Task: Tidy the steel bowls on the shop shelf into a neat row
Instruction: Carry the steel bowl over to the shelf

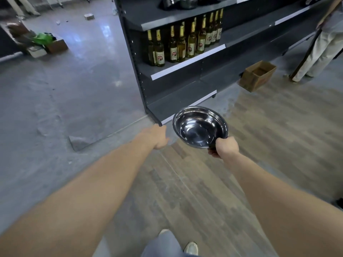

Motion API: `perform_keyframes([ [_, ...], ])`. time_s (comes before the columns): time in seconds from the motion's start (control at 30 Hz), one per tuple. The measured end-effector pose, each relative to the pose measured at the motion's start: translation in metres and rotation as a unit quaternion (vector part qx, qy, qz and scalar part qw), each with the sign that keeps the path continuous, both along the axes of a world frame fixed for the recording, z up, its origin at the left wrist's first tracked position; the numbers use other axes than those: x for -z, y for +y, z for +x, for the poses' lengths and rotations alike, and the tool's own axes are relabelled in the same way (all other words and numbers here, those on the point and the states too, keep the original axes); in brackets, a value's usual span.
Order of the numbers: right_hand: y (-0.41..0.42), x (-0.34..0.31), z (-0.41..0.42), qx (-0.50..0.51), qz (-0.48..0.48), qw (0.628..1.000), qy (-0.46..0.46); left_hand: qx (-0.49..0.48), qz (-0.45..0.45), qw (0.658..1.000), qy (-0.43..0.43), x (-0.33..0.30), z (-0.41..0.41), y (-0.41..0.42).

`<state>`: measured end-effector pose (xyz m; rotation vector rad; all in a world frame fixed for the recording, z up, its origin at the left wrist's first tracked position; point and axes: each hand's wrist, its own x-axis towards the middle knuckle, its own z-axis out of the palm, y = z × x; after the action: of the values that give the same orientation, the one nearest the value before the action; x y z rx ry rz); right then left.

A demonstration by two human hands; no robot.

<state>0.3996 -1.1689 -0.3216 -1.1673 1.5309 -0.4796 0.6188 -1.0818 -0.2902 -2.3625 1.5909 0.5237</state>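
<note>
My right hand [226, 147] grips the near rim of a shiny steel bowl [199, 126], held mouth-up and tilted toward me above the floor, in front of the shelf unit's bottom corner. My left hand [157, 137] hangs to the left of the bowl, holding nothing, its fingers curled downward and mostly hidden. More steel bowls [182, 2] sit in a loose cluster on the dark top shelf [167, 19] at the frame's upper edge, only partly in view.
The grey shelf unit [185, 86] holds several yellow-capped bottles [182, 42] on its middle shelf. An open cardboard box [258, 75] lies on the floor at its right. A person in light trousers [323, 47] stands far right. Boxes and green bags [42, 41] clutter the far left floor.
</note>
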Motion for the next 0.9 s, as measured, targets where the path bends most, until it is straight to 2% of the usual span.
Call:
perform_keyframes([
  [0.23, -0.111, 0.008, 0.033, -0.026, 0.009, 0.999, 0.018, -0.022, 0.005, 1.0, 0.0, 0.011, 0.04, -0.102],
  [0.47, -0.248, 0.003, 0.077, -0.014, -0.001, 0.999, 0.05, -0.024, 0.002, 1.0, 0.02, 0.026, 0.087, -0.25],
  [0.9, -0.462, -0.014, 0.151, 0.004, -0.019, 0.998, 0.052, 0.0, 0.002, 1.0, 0.024, 0.003, 0.161, -0.471],
])
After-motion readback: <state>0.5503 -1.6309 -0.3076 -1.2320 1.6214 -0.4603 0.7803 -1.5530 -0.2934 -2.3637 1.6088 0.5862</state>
